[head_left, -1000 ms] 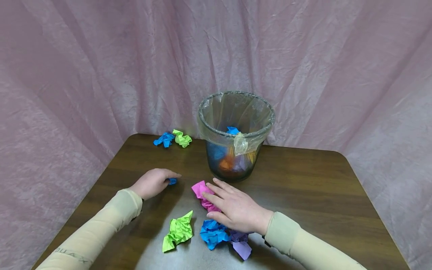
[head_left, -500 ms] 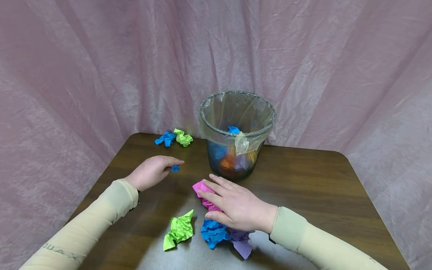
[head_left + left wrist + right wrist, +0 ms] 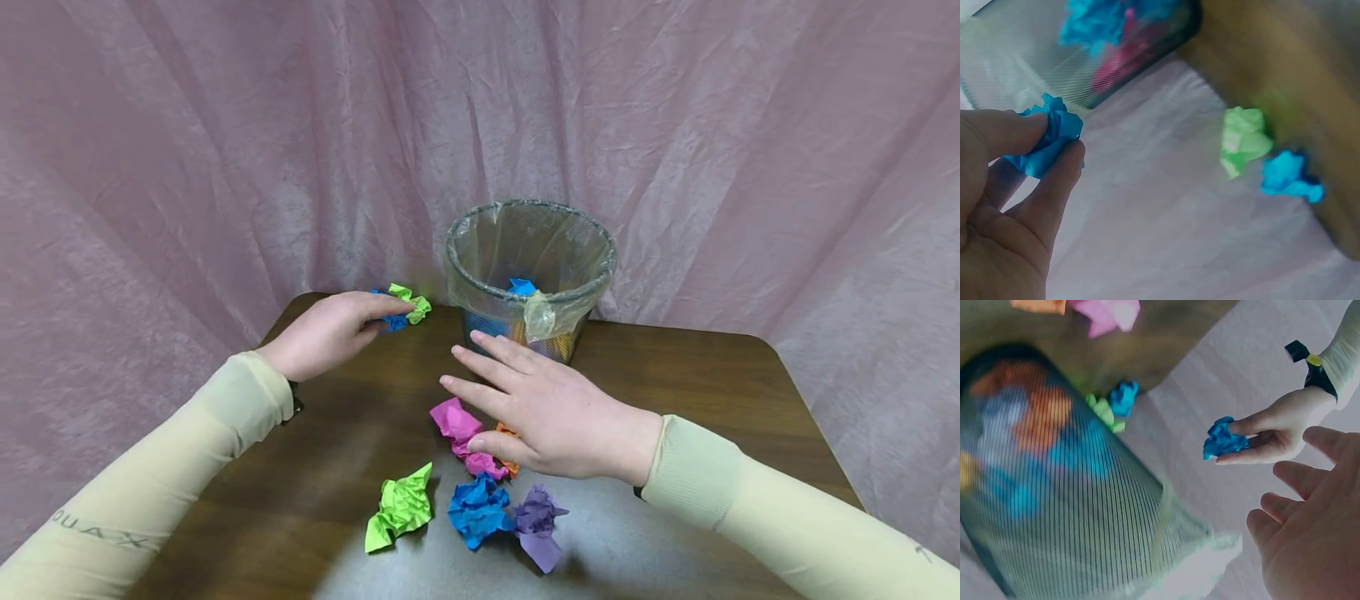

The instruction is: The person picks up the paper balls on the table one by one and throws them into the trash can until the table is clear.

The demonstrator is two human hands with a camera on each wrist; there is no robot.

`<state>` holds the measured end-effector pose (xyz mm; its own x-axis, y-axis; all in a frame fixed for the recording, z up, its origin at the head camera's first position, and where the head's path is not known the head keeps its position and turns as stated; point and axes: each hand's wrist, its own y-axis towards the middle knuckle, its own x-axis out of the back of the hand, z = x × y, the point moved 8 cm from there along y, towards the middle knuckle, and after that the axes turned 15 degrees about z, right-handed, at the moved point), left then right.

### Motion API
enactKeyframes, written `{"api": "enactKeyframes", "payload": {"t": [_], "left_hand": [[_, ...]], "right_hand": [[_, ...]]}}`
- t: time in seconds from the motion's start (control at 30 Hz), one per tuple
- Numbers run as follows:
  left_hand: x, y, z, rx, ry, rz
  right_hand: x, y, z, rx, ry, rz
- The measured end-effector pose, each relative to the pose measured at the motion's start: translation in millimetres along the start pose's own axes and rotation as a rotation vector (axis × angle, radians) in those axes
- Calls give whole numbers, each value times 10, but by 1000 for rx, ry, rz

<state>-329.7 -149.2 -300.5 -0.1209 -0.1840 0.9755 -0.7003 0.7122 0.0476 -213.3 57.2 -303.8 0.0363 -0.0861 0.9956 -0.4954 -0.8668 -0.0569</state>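
My left hand (image 3: 330,333) pinches a crumpled blue paper ball (image 3: 1054,137) between thumb and fingers; it is raised left of the bin. In the head view the fingers mostly hide that ball. My right hand (image 3: 555,408), palm down with fingers spread, hovers in front of the wastebasket (image 3: 457,287). Just beneath it lie a pink crumpled paper (image 3: 456,421) and an orange one (image 3: 512,450), partly covered by the thumb. Nearer me are a blue crumpled paper (image 3: 480,512), a purple one (image 3: 538,521) and a lime green one (image 3: 401,504).
The mesh wastebasket has a clear plastic liner folded over its rim and several coloured paper balls inside. At the table's back left corner lie a green paper ball (image 3: 1245,137) and a blue one (image 3: 1288,175). A pink curtain (image 3: 225,167) hangs behind the wooden table (image 3: 675,375).
My left hand has lifted the blue paper ball up and away from the table front. My right hand has risen and moved forward and right, uncovering the orange and purple papers.
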Motion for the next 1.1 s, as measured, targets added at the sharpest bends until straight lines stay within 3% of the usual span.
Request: {"api": "enactKeyframes", "payload": {"t": [0.17, 0.33, 0.83, 1.1], "left_hand": [[247, 69, -157, -48, 29, -35], [406, 145, -283, -94, 49, -78], [693, 519, -545, -175, 71, -93], [749, 776, -714, -187, 93, -82]], "right_hand": [[219, -94, -156, -32, -12, -27], [347, -208, -385, -96, 1, -23], [477, -501, -1051, -233, 98, -28], [474, -573, -1284, -312, 144, 9]]}}
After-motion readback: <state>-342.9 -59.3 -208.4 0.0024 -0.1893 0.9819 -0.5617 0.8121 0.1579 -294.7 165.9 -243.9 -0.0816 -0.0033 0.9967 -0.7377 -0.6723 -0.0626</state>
